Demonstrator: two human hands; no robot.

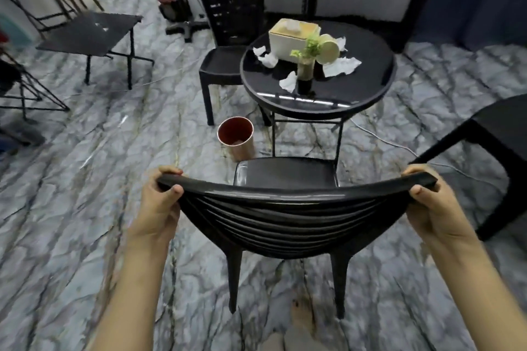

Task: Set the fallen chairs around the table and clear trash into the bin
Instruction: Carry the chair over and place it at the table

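Note:
A black slatted chair point(288, 177) stands upright just in front of me, its seat facing the round black table point(368, 94). My left hand point(159, 205) grips the left end of its backrest and my right hand point(436, 208) grips the right end. Crumpled white tissues point(340, 65) lie scattered on the tabletop beside a tipped paper cup point(328, 48). A copper-coloured bin point(236, 138) sits on the floor left of the table legs. A second black chair point(228, 37) stands upright at the table's far left. Part of a third chair point(496, 134) shows at the right edge.
On the table stand a cream tissue box point(291, 40) and a small vase with a green plant point(305, 65). A square black side table point(91, 34) is at the left. Folded stands and a red object lean near the back wall. A white cable crosses the marble floor right of the table.

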